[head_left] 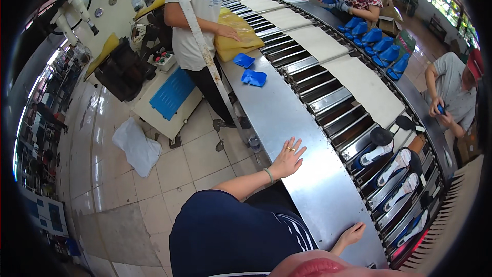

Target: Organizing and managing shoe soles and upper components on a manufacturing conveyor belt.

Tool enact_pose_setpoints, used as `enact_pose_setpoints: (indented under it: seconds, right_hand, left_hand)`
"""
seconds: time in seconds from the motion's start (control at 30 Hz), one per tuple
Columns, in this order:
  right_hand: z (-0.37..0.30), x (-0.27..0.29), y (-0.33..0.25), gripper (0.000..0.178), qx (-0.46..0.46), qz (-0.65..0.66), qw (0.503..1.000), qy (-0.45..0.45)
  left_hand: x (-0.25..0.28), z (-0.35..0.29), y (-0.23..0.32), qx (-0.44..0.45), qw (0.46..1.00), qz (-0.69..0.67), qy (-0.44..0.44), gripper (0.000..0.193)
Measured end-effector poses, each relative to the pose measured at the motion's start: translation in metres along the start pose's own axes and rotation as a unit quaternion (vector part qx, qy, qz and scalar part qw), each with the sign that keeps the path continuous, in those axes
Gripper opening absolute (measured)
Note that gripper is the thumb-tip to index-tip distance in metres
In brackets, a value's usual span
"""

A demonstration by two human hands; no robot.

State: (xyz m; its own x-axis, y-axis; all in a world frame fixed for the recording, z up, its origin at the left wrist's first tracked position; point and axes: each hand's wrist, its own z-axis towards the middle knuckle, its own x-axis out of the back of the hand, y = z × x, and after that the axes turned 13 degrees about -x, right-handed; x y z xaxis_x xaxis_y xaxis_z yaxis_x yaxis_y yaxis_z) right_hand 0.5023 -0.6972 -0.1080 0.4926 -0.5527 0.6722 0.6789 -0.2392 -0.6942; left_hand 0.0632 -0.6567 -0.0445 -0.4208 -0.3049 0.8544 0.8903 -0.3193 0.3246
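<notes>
My left hand lies palm down on the metal ledge beside the roller conveyor, its fingers spread and a ring on one of them. Nothing is in it. Lower down, my right hand rests on the same ledge near the rollers, fingers loosely bent, with no held thing visible. Shoe uppers on lasts, white, blue and black, sit on the rollers to the right of my hands. Farther up the ledge lie two blue curved pieces, out of reach of either hand.
Pale sheets cover part of the rollers. Blue lasts line the far side. A standing person touches a yellow bag; two others handle blue pieces across the line. A rusty post rises beside the ledge. A white sack lies on the floor.
</notes>
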Motion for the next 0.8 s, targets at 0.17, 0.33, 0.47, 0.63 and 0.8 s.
enact_pose_setpoints:
  seconds: [0.17,0.33,0.47,0.63,0.8]
  right_hand:
    - [0.002,-0.002,-0.008,0.035,0.033,-0.001,0.999,-0.001]
    - [0.016,-0.013,0.023,0.038,0.104,0.041,0.994,-0.018]
    - [0.017,-0.021,0.024,0.037,0.13,0.049,0.988,-0.064]
    - [0.013,-0.017,0.001,0.038,0.108,0.046,0.991,-0.061]
    - [0.01,-0.001,-0.003,0.039,0.042,0.025,0.999,0.001]
  left_hand:
    - [0.001,-0.006,-0.002,0.0,1.0,-0.001,0.009,0.049]
    - [-0.019,-0.008,-0.005,-0.002,1.0,0.01,0.003,0.05]
    - [-0.02,-0.004,-0.001,-0.01,1.0,0.006,-0.027,0.05]
    - [-0.007,-0.008,0.005,-0.002,0.998,0.036,-0.044,0.051]
    - [-0.008,-0.008,0.005,-0.003,0.998,0.042,-0.049,0.052]
